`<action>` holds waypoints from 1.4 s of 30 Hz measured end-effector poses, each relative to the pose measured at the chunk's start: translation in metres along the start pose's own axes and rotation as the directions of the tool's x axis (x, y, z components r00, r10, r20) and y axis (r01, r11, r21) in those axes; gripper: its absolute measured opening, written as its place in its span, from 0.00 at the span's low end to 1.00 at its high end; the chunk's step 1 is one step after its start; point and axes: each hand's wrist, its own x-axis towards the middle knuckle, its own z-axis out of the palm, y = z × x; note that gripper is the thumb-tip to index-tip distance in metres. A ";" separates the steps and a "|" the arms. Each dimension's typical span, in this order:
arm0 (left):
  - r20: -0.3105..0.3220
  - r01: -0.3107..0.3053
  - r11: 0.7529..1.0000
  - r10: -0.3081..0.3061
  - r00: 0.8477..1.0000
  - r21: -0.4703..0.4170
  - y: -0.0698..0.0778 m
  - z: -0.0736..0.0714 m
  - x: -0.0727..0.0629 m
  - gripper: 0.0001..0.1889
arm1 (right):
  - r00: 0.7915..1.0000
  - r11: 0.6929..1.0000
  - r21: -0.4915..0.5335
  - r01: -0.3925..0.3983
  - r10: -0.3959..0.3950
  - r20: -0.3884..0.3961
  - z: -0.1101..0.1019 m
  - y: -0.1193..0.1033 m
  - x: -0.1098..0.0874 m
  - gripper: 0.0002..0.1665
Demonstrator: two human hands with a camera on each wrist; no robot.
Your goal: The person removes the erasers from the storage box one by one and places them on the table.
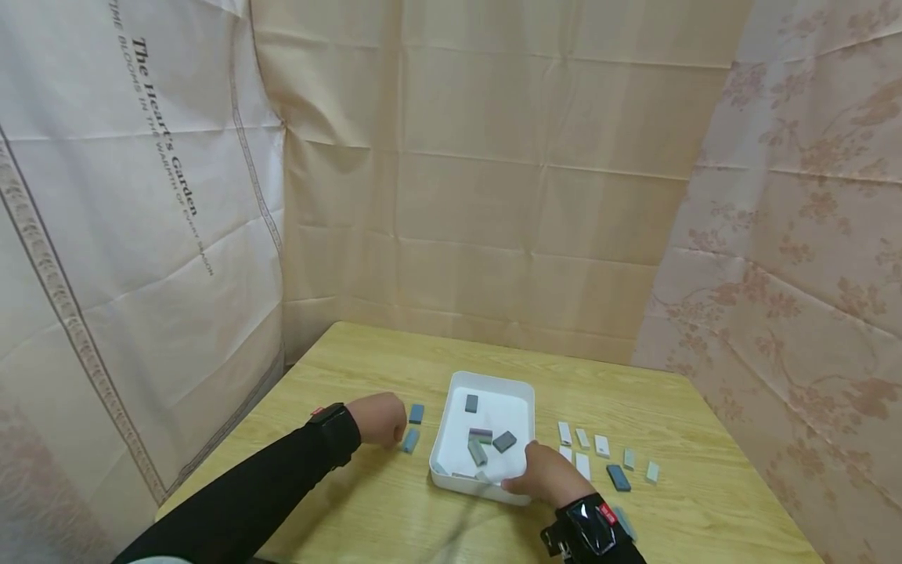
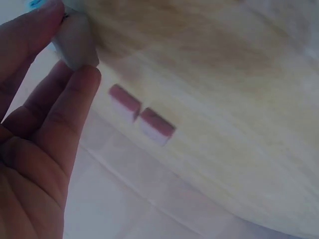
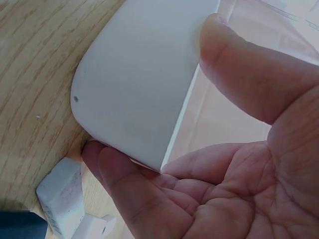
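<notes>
My left hand (image 1: 380, 419) is left of a white tray (image 1: 503, 401). In the left wrist view, thumb and fingertips pinch a pale, block-shaped tile (image 2: 77, 42). Close to that hand on the table lie two blue tiles, one farther back (image 1: 416, 413) and one nearer (image 1: 410, 441). With my right hand (image 1: 553, 474) I grip the tray at its near right corner, thumb on the near wall and fingers around the side. Inside the tray lie several loose grey and greenish tiles, among them a dark grey tile (image 1: 503, 442).
Right of the tray, several white and pale green tiles lie on the wooden table (image 1: 380, 356), along with a dark blue tile (image 1: 618, 478). The left wrist view shows two tiles with reddish tops (image 2: 157, 126) near the table edge. Curtains (image 1: 479, 196) hang behind and at both sides.
</notes>
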 end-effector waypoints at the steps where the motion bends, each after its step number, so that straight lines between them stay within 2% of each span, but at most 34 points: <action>1: 0.002 0.000 1.000 0.000 1.000 -0.001 0.000 0.001 0.000 0.10 | 1.000 1.000 -0.003 0.001 -0.001 0.000 0.000 0.000 0.000 0.40; 10: -0.010 -0.039 0.999 0.039 0.999 -0.007 -0.003 0.006 0.002 0.09 | 0.999 0.999 0.019 0.028 -0.028 -0.025 -0.002 0.000 -0.001 0.40; 16: -0.065 -0.093 0.996 0.092 0.994 -0.001 0.002 0.004 -0.004 0.09 | 0.998 0.998 0.017 0.067 -0.066 -0.023 0.004 0.003 0.000 0.36; 19: -0.139 -0.156 0.986 0.163 0.977 0.057 0.014 -0.006 -0.002 0.06 | 0.998 0.998 0.017 0.057 -0.057 -0.024 0.004 0.004 0.000 0.36; 22: -0.207 -0.239 0.963 0.261 0.943 0.126 0.036 -0.016 0.007 0.03 | 0.998 0.999 0.011 0.050 -0.049 -0.037 0.002 0.004 0.000 0.37; 25: -0.209 -0.314 0.939 0.338 0.918 0.141 0.064 -0.019 0.018 0.02 | 0.997 0.998 0.026 0.058 -0.057 -0.045 0.001 0.004 -0.001 0.36; 28: -0.171 -0.330 0.936 0.348 0.922 0.125 0.089 -0.018 0.027 0.04 | 0.997 0.995 0.058 0.076 -0.074 -0.039 0.000 0.002 -0.003 0.35; 33: -0.124 -0.288 0.952 0.299 0.946 0.103 0.119 -0.019 0.043 0.04 | 0.998 0.997 0.039 0.065 -0.065 -0.023 -0.006 0.003 -0.006 0.36; 37: -0.102 -0.284 0.954 0.293 0.951 0.101 0.129 -0.014 0.057 0.05 | 0.998 0.998 0.023 0.054 -0.054 -0.025 -0.004 0.006 -0.005 0.35; 42: -0.088 -0.299 0.938 0.317 0.944 0.176 0.135 -0.007 0.068 0.04 | 0.997 0.997 0.035 0.071 -0.070 -0.031 -0.002 0.008 -0.003 0.35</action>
